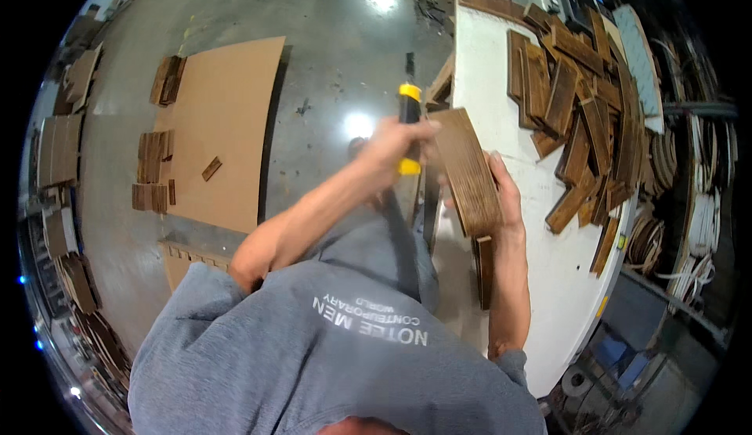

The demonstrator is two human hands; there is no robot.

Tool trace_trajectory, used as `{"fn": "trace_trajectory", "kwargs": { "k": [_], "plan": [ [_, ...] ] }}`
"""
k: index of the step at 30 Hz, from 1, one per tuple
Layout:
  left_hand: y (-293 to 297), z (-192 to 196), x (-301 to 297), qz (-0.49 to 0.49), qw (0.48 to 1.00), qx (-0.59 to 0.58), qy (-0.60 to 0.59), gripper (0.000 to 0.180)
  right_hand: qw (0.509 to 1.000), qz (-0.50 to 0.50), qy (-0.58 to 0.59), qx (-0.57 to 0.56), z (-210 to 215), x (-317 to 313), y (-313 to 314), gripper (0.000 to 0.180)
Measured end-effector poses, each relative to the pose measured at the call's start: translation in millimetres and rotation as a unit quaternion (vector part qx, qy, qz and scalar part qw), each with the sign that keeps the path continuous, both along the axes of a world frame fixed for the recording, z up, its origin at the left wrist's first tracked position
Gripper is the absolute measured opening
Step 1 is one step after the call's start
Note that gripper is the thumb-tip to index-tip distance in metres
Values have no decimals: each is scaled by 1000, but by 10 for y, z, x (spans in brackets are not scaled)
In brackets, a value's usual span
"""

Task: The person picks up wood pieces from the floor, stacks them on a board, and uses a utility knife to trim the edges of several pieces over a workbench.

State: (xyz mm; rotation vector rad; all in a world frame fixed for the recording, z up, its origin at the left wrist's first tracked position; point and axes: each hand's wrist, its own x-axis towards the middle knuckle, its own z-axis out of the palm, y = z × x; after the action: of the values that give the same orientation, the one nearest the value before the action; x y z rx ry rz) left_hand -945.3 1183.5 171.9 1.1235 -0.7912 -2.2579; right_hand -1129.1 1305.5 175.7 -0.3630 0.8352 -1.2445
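A white workbench [540,278] runs along your right side, and a loose heap of dark-stained wood slats [583,114] crowds its far end, some overhanging the far edge; a knock against the bench could likely send them sliding to the concrete floor [337,36]. On the floor to your left lies a large cardboard sheet [223,129] with small stacks of wooden pieces [153,173] along its left edge, well apart from your hands. Your right hand [505,196] is wrapped around a stained wooden plank [468,173], holding it tilted at the bench's near-left edge. Your left hand [398,147] is closed around a yellow-and-black handled tool [408,126], just beside the plank. The tool's working end is hidden, so a slip could plausibly carry it toward your right fingers [497,165], which lie close to its path.
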Motion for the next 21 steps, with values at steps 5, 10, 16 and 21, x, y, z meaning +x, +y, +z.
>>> {"fn": "trace_trajectory", "kwargs": {
  "k": [5, 10, 16, 21],
  "plan": [
    [49, 123, -56, 5, 998, 45, -32, 17, 996, -60, 65, -11, 69, 126, 145, 55],
    [162, 10, -89, -35, 998, 15, -56, 16, 978, -48, 198, -34, 203, 81, 383, 57],
    [770, 174, -176, -96, 993, -39, -56, 19, 730, 15, 683, -30, 518, 142, 1080, 81],
    [1083, 154, -315, -196, 977, -62, -49, 27, 645, -40, 761, 51, 299, 257, 1649, 90]
  ]
}}
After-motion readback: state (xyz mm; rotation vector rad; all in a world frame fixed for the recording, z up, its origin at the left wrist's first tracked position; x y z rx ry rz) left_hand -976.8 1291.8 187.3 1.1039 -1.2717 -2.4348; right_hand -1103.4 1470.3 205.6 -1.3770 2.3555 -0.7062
